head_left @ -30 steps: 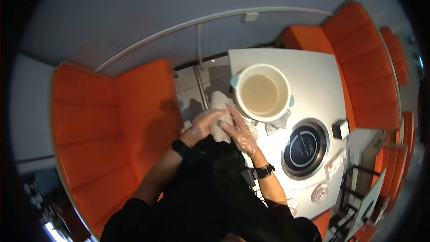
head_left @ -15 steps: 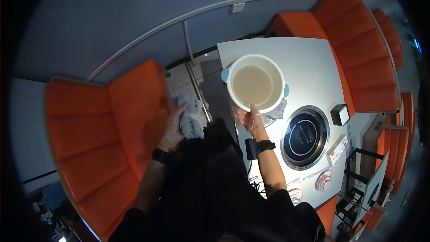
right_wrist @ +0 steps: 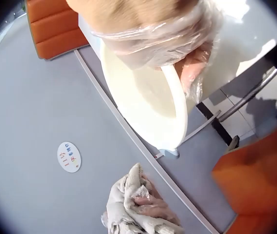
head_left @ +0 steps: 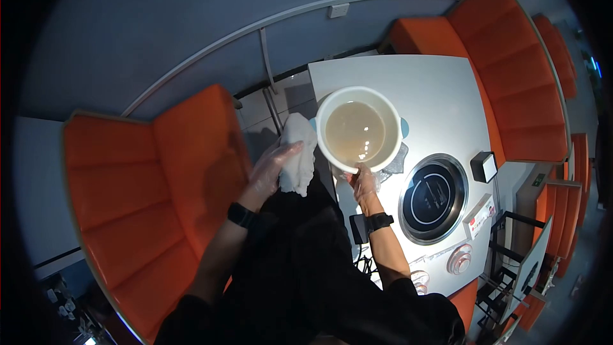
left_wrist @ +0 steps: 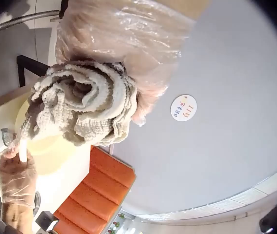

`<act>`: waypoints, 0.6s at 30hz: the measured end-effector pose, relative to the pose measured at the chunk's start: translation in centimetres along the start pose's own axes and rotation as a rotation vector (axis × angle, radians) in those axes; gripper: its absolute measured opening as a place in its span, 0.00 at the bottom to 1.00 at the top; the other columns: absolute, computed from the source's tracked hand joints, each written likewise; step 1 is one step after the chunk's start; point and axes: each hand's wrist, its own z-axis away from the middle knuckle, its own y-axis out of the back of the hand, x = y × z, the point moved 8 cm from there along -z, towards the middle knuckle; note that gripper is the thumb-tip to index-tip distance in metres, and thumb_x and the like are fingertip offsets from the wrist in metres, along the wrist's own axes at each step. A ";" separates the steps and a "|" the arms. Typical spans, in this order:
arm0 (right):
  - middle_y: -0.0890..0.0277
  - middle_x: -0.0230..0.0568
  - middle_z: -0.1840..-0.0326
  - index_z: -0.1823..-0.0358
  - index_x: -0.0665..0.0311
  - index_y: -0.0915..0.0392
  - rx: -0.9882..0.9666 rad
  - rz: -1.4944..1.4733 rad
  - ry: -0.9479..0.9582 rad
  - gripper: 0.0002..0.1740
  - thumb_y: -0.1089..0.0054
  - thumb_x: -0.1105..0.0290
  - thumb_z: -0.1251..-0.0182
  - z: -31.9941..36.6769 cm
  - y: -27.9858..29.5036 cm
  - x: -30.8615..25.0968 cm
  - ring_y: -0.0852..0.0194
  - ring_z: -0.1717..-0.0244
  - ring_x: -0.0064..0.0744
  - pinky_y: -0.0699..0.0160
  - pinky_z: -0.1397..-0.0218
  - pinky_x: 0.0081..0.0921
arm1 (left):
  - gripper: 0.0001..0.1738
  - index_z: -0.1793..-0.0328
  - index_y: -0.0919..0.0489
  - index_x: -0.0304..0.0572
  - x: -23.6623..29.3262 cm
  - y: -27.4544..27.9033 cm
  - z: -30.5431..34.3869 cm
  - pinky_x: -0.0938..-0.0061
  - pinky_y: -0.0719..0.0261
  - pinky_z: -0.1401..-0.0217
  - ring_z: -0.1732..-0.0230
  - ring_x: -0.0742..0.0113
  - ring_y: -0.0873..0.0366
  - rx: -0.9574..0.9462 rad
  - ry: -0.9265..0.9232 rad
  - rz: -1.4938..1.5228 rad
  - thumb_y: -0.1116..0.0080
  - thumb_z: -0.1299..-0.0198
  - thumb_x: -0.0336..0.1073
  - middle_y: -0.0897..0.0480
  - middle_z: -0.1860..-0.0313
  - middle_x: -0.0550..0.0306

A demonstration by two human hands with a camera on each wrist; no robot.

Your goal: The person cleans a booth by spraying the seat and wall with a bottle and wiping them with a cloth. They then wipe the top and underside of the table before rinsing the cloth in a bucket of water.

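My left hand, in a clear plastic glove, grips a folded white cloth towel just left of the basin. In the left wrist view the towel shows its bunched, ribbed layers beneath the gloved palm. A round white basin with light blue handles holds cloudy, brownish water. My right hand, gloved too, pinches its near rim. The right wrist view shows the thumb and fingers on either side of the basin's rim.
The basin is near the left edge of a white table. A crumpled grey cloth or bag lies beside it. Farther right are a round inset cooktop, a black-and-white block and a small box. Orange benches flank the table.
At first both hands held the towel; then the right hand let go and took the basin's rim. The basin has shifted slightly toward me, and the left hand has brought the towel up and right beside it.
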 end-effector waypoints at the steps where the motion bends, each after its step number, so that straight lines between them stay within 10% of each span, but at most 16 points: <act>1: 0.17 0.41 0.64 0.48 0.67 0.23 -0.014 0.033 -0.007 0.16 0.44 0.62 0.26 0.0 0.1 0.2 0.17 0.70 0.29 0.16 0.68 0.20 | 0.41 0.28 0.30 0.31 0.4 -0.5 -0.5 0.68 0.14 0.51 0.55 0.60 0.15 -0.031 -0.031 -0.022 0.30 0.37 0.52 0.17 0.50 0.48; 9: 0.15 0.40 0.63 0.48 0.67 0.21 -0.137 0.127 -0.005 0.21 0.37 0.55 0.26 0.3 1.8 -0.3 0.15 0.67 0.25 0.17 0.66 0.19 | 0.42 0.30 0.27 0.32 -5.2 1.6 -6.5 0.70 0.14 0.54 0.56 0.62 0.15 0.008 0.100 -0.053 0.28 0.41 0.55 0.17 0.51 0.50; 13: 0.14 0.29 0.59 0.47 0.61 0.15 -0.353 0.709 -0.005 0.30 0.32 0.39 0.32 3.8 3.7 -4.5 0.20 0.63 0.18 0.23 0.61 0.18 | 0.35 0.32 0.26 0.35 -5.2 1.8 -6.0 0.68 0.13 0.55 0.58 0.63 0.14 0.089 0.053 -0.025 0.30 0.37 0.51 0.17 0.51 0.51; 15: 0.13 0.33 0.62 0.47 0.63 0.14 -0.195 0.960 0.128 0.29 0.24 0.46 0.38 3.2 6.3 -7.6 0.16 0.62 0.28 0.20 0.60 0.24 | 0.33 0.33 0.26 0.35 -4.5 1.6 -5.1 0.68 0.13 0.54 0.58 0.63 0.14 0.124 0.078 -0.020 0.31 0.36 0.50 0.16 0.51 0.52; 18: 0.20 0.54 0.35 0.31 0.66 0.25 0.358 1.398 0.649 0.42 0.21 0.55 0.45 4.9 8.5 -14.1 0.17 0.41 0.51 0.20 0.35 0.39 | 0.32 0.32 0.27 0.36 -4.6 1.4 -4.8 0.67 0.12 0.53 0.59 0.63 0.14 0.105 0.103 0.026 0.32 0.34 0.49 0.16 0.51 0.51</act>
